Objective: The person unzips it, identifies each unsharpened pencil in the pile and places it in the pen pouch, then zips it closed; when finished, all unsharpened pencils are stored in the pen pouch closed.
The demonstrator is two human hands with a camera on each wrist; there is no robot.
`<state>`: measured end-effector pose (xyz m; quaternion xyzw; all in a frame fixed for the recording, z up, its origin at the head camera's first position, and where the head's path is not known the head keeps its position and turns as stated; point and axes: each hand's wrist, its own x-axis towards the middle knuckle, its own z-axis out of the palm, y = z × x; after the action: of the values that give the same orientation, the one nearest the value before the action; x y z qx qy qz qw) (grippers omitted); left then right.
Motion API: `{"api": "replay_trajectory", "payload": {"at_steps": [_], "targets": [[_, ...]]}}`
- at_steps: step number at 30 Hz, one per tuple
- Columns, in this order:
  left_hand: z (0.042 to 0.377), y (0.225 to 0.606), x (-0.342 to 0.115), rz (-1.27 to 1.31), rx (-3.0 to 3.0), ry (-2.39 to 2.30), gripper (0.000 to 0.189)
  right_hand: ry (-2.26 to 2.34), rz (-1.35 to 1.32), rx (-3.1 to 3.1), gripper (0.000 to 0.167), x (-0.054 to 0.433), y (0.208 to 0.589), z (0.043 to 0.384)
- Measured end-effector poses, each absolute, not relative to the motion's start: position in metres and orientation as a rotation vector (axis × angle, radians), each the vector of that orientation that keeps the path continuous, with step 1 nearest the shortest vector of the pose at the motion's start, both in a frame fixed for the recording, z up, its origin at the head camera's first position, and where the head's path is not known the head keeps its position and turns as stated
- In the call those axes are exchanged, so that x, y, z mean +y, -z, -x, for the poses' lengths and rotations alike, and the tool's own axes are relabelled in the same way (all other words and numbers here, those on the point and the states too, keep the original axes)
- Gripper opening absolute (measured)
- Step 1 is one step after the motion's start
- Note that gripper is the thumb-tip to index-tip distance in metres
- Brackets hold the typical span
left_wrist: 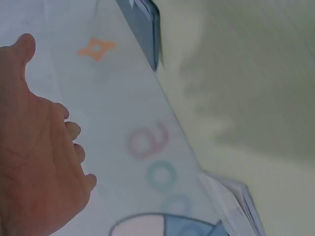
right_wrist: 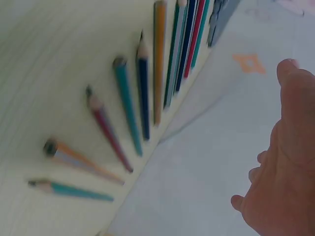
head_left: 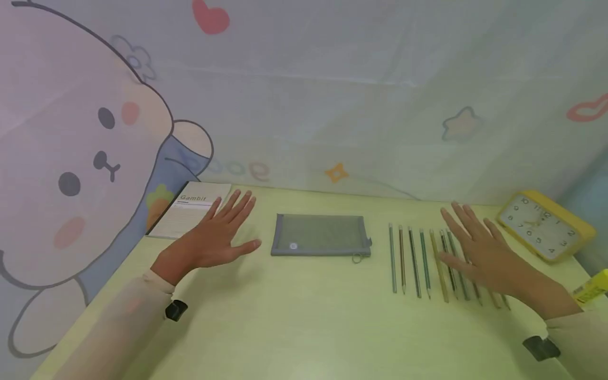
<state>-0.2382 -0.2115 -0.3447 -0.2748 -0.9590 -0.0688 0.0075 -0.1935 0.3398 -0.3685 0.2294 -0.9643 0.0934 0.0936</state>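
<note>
My left hand (head_left: pixel 216 235) is held over the table with its fingers spread, between a notebook (head_left: pixel 190 211) marked "Gambit" and a grey zip pencil pouch (head_left: pixel 323 236). It holds nothing; its palm (left_wrist: pixel 44 167) shows in the left wrist view. My right hand (head_left: pixel 489 253), also spread and holding nothing, hovers over the right part of a row of pencils (head_left: pixel 413 262), hiding some of them. In the right wrist view the pencils (right_wrist: pixel 125 103) lie apart in blue, teal, red and orange, several with sharpened tips. The pouch lies flat, a small ring at its lower right corner.
A yellow alarm clock (head_left: pixel 546 227) stands at the back right, close to my right hand. By the right sleeve is a bright yellow object (head_left: pixel 591 287). A printed curtain (head_left: pixel 304 105) with a cartoon bear hangs along the back edge of the pale table (head_left: pixel 313 316).
</note>
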Motion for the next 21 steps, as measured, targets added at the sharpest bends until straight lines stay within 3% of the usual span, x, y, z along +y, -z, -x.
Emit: {"api": "replay_trajectory", "payload": {"at_steps": [13,21], "targets": [[0.229,0.355,-0.146,1.252,-2.757,0.344,0.098,-0.331,-0.993,-2.812,0.096,0.285,0.377,0.195],[0.239,0.350,-0.093,1.231,-2.803,0.452,0.082,-0.342,-1.104,-2.838,0.078,0.260,0.378,0.219]]}}
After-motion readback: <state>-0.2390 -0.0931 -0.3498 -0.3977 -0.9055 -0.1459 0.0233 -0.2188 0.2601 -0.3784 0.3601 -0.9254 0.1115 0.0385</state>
